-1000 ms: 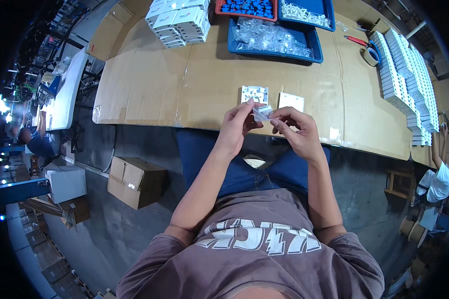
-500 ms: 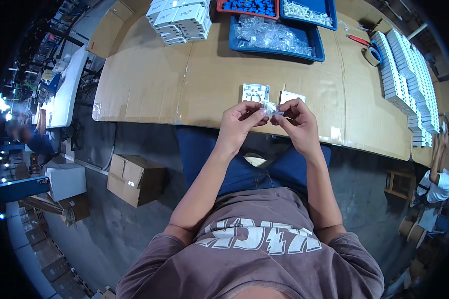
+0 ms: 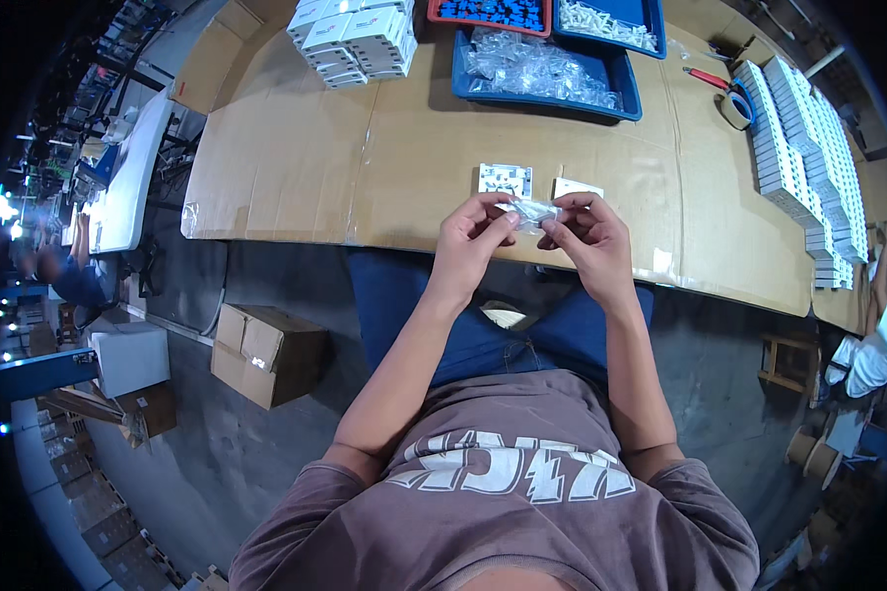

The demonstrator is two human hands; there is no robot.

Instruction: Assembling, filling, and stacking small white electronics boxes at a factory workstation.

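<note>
A small clear plastic bag is stretched between my two hands, above the table's near edge. My left hand pinches one end of it between thumb and fingers. The other end is pinched by my right hand. What lies inside the bag, if anything, is too small to make out. Just beyond my left fingers, a white square plastic part with open inner details rests on the table. Beside it, behind my right fingers, lies a flat white piece, partly hidden.
Cardboard covers the table. At the back stand a blue tray of clear bags, a red tray of blue parts and a blue tray of white pieces. White boxes are stacked left, more right, near tape.
Between my hands the plastic bag has gone from bunched up to spread out lengthwise. My right hand has shifted slightly to the right. At far right another person has moved.
</note>
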